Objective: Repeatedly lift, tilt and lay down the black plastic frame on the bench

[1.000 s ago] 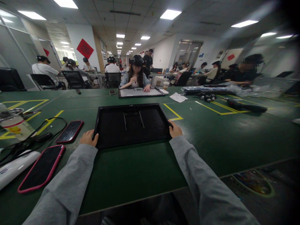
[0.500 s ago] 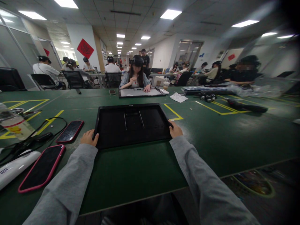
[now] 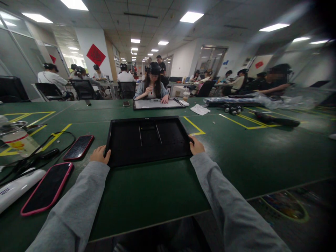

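1. I am grasping a black panel [image 3: 123,141] with both hands; it is lying on the green table [image 3: 157,196] in front of me.
2. My left hand [image 3: 100,154] is clasping the panel's left edge, the thumb pressing on its rim.
3. My right hand [image 3: 196,145] is clasping the panel's right edge; some fingers of both hands are hiding from view.
4. Two thin pale strips [image 3: 159,133] are running side by side across the panel's middle.
5. Left of the panel, one red-edged phone [image 3: 78,147] is lying near my left hand, while a second red-edged phone [image 3: 48,187] is lying closer to me.
6. Farther left of the panel, a black cable [image 3: 54,153] is trailing near a drink container [image 3: 19,141].
7. Beyond the panel, a co-worker [image 3: 151,85] is sitting, resting one hand on a gray sheet [image 3: 149,104].
8. Beyond the panel's right side, a crumpled white tissue [image 3: 200,109] is lying.
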`<state>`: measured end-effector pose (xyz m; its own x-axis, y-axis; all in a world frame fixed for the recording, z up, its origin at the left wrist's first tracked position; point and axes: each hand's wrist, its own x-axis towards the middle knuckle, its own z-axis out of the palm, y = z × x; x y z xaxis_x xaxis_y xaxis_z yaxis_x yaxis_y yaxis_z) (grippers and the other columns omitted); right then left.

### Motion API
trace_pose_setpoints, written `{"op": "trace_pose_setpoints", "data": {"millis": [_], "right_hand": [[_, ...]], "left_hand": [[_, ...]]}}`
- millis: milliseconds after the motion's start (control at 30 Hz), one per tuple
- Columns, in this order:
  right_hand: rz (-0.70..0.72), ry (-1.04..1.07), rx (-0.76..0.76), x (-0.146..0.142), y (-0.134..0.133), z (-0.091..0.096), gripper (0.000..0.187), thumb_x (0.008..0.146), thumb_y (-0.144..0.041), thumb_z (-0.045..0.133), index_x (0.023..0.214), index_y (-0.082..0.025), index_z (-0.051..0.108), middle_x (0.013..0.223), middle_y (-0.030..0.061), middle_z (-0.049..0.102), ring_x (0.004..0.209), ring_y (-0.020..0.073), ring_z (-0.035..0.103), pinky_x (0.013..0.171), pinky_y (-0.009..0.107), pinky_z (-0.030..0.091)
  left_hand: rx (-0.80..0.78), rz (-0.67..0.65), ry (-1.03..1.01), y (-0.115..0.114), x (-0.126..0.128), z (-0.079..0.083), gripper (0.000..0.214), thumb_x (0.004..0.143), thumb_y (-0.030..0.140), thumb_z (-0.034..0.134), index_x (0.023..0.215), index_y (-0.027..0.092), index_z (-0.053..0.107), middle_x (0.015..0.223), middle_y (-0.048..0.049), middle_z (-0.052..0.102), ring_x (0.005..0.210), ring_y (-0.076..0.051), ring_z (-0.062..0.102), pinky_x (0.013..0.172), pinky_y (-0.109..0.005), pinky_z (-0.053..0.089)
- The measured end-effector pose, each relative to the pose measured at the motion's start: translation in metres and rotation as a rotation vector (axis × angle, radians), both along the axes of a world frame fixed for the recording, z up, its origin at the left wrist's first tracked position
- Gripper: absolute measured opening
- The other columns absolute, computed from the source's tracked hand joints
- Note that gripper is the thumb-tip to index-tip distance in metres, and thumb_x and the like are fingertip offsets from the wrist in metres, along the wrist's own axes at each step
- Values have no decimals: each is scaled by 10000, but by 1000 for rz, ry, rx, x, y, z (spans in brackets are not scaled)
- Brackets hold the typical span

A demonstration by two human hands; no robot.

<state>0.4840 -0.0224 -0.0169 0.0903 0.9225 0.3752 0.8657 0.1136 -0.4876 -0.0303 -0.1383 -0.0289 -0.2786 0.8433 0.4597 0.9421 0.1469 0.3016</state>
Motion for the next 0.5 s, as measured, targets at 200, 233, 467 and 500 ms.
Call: {"op": "trace_pose_setpoints", "data": {"millis": [200,233,467,500], "right_hand": [[-3,-3,5,-1,-1,1,515,864,-176,435,1372,-223,508,1205,80,665,1095,258,619,997,430,464],[-4,-2,4,-1,-1,1,514,864,-177,433,1370,-221,510,1211,82,662,1094,259,619,995,431,465],[-5,3,10,-2,-3,2,518,852,-181,439,1362,-231,515,1176,65,678,1073,250,624,988,416,470],[-5,4,16,-2,-3,2,519,849,-180,441,1360,-231,518,1164,64,683,1067,251,625,987,418,471]], "left_hand": [[-36,-1,-7,1,-3,-1,509,887,463,358,1226,152,576,1287,-121,579,1165,-279,523,989,-425,421],[-35,-3,-6,2,-3,-1,511,887,464,358,1225,148,576,1285,-124,580,1162,-282,524,987,-430,422],[-7,-9,-19,1,-1,-1,489,886,460,363,1213,167,578,1274,-125,584,1161,-282,529,979,-435,428],[-7,-10,-23,0,-1,0,493,885,463,361,1213,166,576,1274,-126,583,1161,-282,530,978,-435,429]]}}
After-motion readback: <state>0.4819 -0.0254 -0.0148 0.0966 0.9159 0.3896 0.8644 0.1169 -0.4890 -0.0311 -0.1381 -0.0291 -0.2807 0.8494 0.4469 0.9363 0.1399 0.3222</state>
